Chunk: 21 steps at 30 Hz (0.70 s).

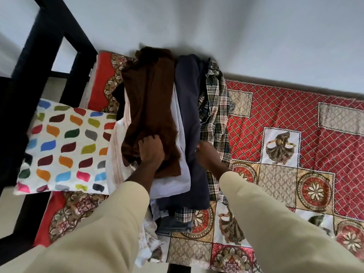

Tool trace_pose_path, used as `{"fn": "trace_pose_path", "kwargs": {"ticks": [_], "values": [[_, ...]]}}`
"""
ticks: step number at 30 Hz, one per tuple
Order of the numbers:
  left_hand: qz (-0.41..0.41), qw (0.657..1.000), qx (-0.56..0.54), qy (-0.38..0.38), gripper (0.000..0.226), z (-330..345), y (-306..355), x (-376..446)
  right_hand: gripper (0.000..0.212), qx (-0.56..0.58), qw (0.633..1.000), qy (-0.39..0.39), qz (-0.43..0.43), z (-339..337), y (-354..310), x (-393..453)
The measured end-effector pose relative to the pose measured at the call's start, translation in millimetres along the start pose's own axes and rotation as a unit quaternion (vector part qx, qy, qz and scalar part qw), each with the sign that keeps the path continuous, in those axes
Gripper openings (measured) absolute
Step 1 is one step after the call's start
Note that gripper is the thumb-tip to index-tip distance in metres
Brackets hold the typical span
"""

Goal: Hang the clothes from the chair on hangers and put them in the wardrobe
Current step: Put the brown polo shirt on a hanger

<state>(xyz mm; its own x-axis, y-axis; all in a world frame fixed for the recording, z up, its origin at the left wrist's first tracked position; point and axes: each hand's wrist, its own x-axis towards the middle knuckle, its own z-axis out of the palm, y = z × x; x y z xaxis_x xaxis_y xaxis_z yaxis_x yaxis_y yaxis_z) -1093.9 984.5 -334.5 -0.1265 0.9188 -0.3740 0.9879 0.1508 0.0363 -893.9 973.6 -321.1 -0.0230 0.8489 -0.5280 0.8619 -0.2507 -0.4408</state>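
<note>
A stack of folded clothes lies on a bed covered with a red patterned patchwork bedspread [275,115], hard against the pale wall [216,26]. The left hand [150,152] grips the brown knitted garment [151,99] on top, its fingers [151,137] curled into the cloth. The right hand [206,154] sits between the dark navy garment [189,107] and the green-and-white checked shirt [216,103]; whether its fingers are together or apart cannot be told. Lifting the brown piece alone could drag the pale blue garment [177,174] beneath it and topple the stack. No hanger or wardrobe is in view. The white cushion with coloured leaf shapes [65,146] and the black bed frame [39,66] crowd the left side; open bedspread lies to the right.
</note>
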Motion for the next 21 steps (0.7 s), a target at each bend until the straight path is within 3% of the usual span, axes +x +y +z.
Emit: {"fn": "trace_pose_path", "kwargs": {"ticks": [2,3,4,6,7,8,9,10,12,13,14,15,17,19,21], "values": [[-0.055,0.986,-0.137,0.075,0.035,-4.2,-11.0,1.2,0.017,0.003,1.000,0.006,-0.006,5.5,-3.9,8.6],[-0.144,0.947,-0.251,0.138,0.033,-10.8,-16.2,1.4,0.015,0.008,1.000,0.007,-0.015,9.1,-5.9,14.3],[-0.255,0.878,-0.357,0.189,0.033,-20.9,-21.9,4.8,0.014,0.019,1.000,0.007,-0.023,12.7,-9.1,20.3],[-0.426,0.709,-0.498,0.260,0.037,-38.6,-39.3,17.4,0.009,0.081,0.997,0.007,-0.016,22.3,-22.1,33.0],[-0.461,0.667,-0.519,0.271,0.038,-44.0,-46.8,23.4,0.012,0.132,0.991,0.005,0.001,23.9,-33.1,35.8],[-0.456,0.673,-0.515,0.272,0.040,-47.1,-52.8,26.4,0.025,0.187,0.982,-0.002,0.026,28.9,-43.3,41.0],[-0.406,0.727,-0.486,0.266,0.042,-47.9,-55.3,25.0,0.041,0.234,0.970,-0.012,0.058,32.7,-54.2,44.1],[-0.326,0.805,-0.429,0.250,0.047,-45.5,-55.8,19.6,0.051,0.270,0.959,-0.025,0.085,38.5,-62.1,48.3],[-0.166,0.933,-0.235,0.215,0.067,-30.2,-56.2,9.6,0.040,0.308,0.945,-0.032,0.106,47.1,-70.6,54.5],[-0.087,0.964,-0.149,0.200,0.075,-24.8,-56.2,5.8,0.024,0.314,0.942,-0.027,0.111,48.4,-73.3,55.4],[-0.010,0.978,-0.099,0.181,0.078,-19.9,-56.5,3.5,0.014,0.317,0.942,-0.017,0.113,48.1,-74.0,55.4],[0.050,0.984,-0.076,0.151,0.077,-15.7,-55.6,1.1,0.019,0.309,0.944,-0.008,0.112,44.8,-74.3,53.9],[0.060,0.991,-0.093,0.081,0.071,-9.0,-49.9,-3.4,0.031,0.284,0.954,0.034,0.092,41.7,-68.8,52.3],[-0.036,0.983,-0.169,0.059,0.075,-7.2,-43.5,-3.7,0.041,0.321,0.940,0.082,0.076,36.4,-64.2,43.1],[-0.179,0.952,-0.248,0.004,0.085,-7.6,-43.9,4.1,0.043,0.335,0.932,0.114,0.079,29.6,-59.3,33.1]]}}
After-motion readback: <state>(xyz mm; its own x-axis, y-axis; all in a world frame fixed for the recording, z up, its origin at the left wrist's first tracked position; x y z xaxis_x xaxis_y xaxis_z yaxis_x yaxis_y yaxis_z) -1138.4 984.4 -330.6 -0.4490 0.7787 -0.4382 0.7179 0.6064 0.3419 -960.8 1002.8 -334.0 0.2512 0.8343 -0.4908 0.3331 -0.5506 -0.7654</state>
